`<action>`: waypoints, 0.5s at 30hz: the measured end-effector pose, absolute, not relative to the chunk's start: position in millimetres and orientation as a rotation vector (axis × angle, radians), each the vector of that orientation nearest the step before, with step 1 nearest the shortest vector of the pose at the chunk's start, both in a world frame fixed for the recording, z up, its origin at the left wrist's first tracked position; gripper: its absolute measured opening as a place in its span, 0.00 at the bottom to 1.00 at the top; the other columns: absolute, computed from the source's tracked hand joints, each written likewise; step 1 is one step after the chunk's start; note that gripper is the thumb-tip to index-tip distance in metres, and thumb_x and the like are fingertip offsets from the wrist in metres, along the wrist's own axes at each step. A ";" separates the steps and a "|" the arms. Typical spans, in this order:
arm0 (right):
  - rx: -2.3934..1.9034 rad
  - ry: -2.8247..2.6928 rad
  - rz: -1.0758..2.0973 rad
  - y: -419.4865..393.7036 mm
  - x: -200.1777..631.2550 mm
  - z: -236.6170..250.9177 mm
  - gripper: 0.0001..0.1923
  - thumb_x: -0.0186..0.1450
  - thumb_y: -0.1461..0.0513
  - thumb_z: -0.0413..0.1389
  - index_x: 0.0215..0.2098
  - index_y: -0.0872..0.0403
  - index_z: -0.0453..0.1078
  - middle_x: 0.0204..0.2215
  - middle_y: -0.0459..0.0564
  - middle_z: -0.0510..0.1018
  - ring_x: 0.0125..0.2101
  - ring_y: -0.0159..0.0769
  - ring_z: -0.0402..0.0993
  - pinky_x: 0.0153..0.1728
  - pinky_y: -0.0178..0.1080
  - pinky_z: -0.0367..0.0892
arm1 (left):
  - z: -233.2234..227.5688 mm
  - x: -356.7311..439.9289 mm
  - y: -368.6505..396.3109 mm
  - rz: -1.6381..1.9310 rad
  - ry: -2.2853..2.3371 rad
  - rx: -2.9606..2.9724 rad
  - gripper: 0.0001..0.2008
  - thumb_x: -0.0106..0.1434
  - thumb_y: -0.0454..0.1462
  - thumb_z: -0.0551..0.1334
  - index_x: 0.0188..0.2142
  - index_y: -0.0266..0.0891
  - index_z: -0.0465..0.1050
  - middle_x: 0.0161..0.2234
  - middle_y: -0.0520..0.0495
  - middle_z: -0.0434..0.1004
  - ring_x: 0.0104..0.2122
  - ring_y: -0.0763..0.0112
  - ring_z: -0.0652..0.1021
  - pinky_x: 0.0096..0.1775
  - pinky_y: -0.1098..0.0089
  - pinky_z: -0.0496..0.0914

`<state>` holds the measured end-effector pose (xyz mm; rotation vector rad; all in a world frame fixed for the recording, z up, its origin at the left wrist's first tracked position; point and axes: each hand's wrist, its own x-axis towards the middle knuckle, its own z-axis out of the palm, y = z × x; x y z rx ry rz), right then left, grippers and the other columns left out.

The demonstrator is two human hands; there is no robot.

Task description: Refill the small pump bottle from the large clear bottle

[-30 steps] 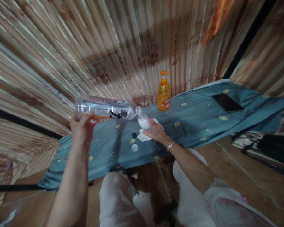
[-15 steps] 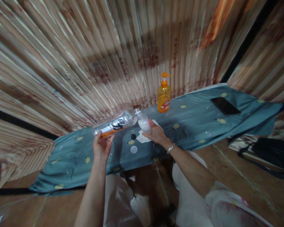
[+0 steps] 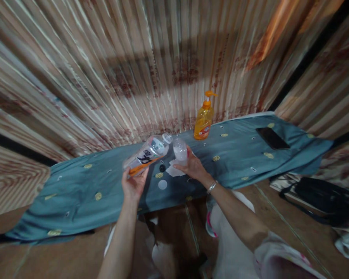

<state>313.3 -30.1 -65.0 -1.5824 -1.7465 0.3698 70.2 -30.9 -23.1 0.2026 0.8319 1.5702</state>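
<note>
My left hand (image 3: 134,184) is closed around the lower part of a clear plastic drink bottle (image 3: 147,155) with a silver and orange label. The bottle is tilted, its open mouth pointing up and to the right. In my right hand (image 3: 192,166) is a small clear bottle (image 3: 180,150) with whitish contents, held nearly upright beside the big bottle's mouth, a small gap between them. Below them on the cloth lie a crumpled white tissue (image 3: 174,169), a small black cap (image 3: 162,168) and a round white lid (image 3: 162,184).
An orange pump bottle (image 3: 203,122) stands at the back of the table, which has a teal patterned cloth (image 3: 238,155). A black phone (image 3: 272,138) lies to the right. A black bag (image 3: 317,195) sits lower right. A curtain (image 3: 163,69) hangs behind.
The small bottle has swung from tipped against the big bottle's mouth to nearly upright, apart from it. The big bottle's mouth end has risen, and its base has shifted right.
</note>
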 end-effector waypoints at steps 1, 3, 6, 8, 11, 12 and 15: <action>-1.580 -1.735 0.377 -30.7 313.5 -64.2 0.53 0.59 0.50 0.66 0.71 0.61 0.45 0.58 0.68 0.74 0.56 0.54 0.75 0.54 0.50 0.71 | -24.6 68.7 -30.8 1.576 0.829 0.190 0.12 0.59 0.36 0.62 0.43 0.37 0.74 0.40 0.41 0.83 0.46 0.59 0.82 0.52 0.56 0.76; -1.586 -1.708 0.396 -31.8 314.3 -62.0 0.54 0.58 0.50 0.67 0.71 0.60 0.45 0.59 0.67 0.74 0.56 0.54 0.75 0.54 0.50 0.71 | -27.2 65.5 -30.7 1.580 0.829 0.168 0.11 0.60 0.36 0.61 0.42 0.37 0.74 0.40 0.41 0.83 0.45 0.60 0.82 0.53 0.56 0.76; -1.598 -1.672 0.424 -33.6 316.3 -58.3 0.56 0.57 0.50 0.68 0.71 0.61 0.44 0.61 0.68 0.71 0.58 0.54 0.73 0.56 0.51 0.70 | -30.5 60.9 -30.5 1.576 0.832 0.141 0.10 0.61 0.36 0.61 0.42 0.38 0.74 0.40 0.41 0.83 0.45 0.60 0.82 0.53 0.56 0.76; -1.604 -1.655 0.417 -34.5 317.6 -56.9 0.56 0.57 0.49 0.68 0.71 0.62 0.44 0.62 0.69 0.69 0.60 0.54 0.70 0.58 0.52 0.68 | -32.4 58.1 -29.7 1.582 0.828 0.127 0.10 0.61 0.36 0.61 0.42 0.37 0.74 0.40 0.41 0.83 0.44 0.60 0.82 0.52 0.56 0.76; -1.612 -1.637 0.351 -34.6 319.5 -57.4 0.56 0.57 0.48 0.68 0.71 0.62 0.45 0.65 0.71 0.66 0.64 0.55 0.66 0.61 0.53 0.65 | -35.2 53.5 -27.7 1.598 0.812 0.118 0.11 0.60 0.36 0.61 0.42 0.38 0.74 0.39 0.42 0.83 0.44 0.59 0.83 0.51 0.56 0.77; -1.612 -1.633 0.333 -34.3 320.4 -58.0 0.56 0.57 0.48 0.67 0.71 0.62 0.45 0.65 0.71 0.65 0.64 0.55 0.65 0.61 0.54 0.65 | -36.1 51.8 -27.0 1.600 0.808 0.122 0.11 0.59 0.37 0.62 0.43 0.39 0.74 0.40 0.42 0.83 0.44 0.59 0.82 0.50 0.55 0.77; -1.601 -1.611 0.298 -33.1 325.4 -57.4 0.56 0.58 0.46 0.66 0.71 0.62 0.43 0.65 0.72 0.63 0.64 0.55 0.64 0.61 0.55 0.64 | -38.5 47.5 -26.1 1.604 0.795 0.147 0.13 0.58 0.37 0.63 0.44 0.39 0.74 0.41 0.42 0.83 0.45 0.59 0.82 0.50 0.55 0.77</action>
